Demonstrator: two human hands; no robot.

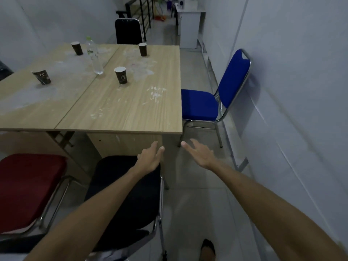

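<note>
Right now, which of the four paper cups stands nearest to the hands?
The cup just right of the water bottle, on the right tabletop; the other three stand farther back or far left.

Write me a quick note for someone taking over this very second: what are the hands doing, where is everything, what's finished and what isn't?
Left hand: open, fingers straight, holding nothing, over the black chair by the table's near corner; contact unclear.
Right hand: open, empty, over the floor.
Table: four paper cups and a clear bottle stand towards its far side; white smears on the top.
Done: nothing picked up.
Left: probably everything; cups and bottle are untouched, well ahead of both hands.
</note>
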